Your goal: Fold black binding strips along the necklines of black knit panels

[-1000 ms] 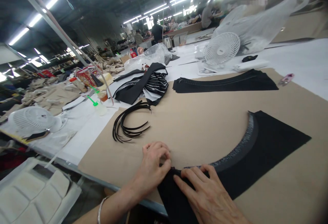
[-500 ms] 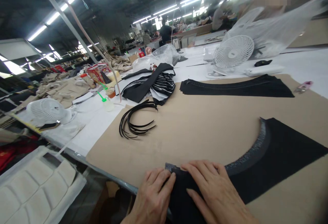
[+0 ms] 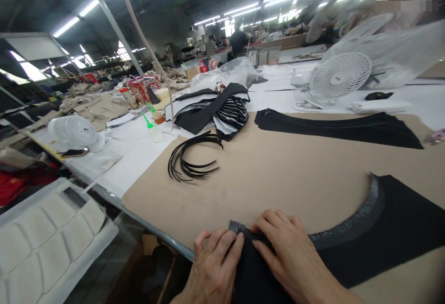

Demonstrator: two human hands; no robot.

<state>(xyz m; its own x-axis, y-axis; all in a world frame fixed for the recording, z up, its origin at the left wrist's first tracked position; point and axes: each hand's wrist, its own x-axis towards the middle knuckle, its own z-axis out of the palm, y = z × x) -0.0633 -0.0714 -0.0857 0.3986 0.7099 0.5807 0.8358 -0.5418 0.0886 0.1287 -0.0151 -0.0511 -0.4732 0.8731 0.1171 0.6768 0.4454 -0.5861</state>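
A curved black fabric piece (image 3: 389, 230) with a glossy inner edge lies on a tan paper sheet (image 3: 285, 174) at the near table edge. My left hand (image 3: 213, 267) presses flat on its near left end, fingers stretched out. Beside it my right hand (image 3: 288, 253) lies flat on the same end, fingertips at the curved edge. Neither hand grips anything.
A bundle of thin black curved strips (image 3: 193, 158) lies further out on the paper. A stack of black pieces (image 3: 340, 125) sits behind, with striped and black fabric (image 3: 215, 109), a white fan (image 3: 339, 77), a second fan (image 3: 73, 132), glue bottles (image 3: 153, 130), and plastic bags. Other people work far off.
My left hand went from a closed pinch at the fabric end to lying flat on it. The view shifted, so everything sits further right and the hands lower.
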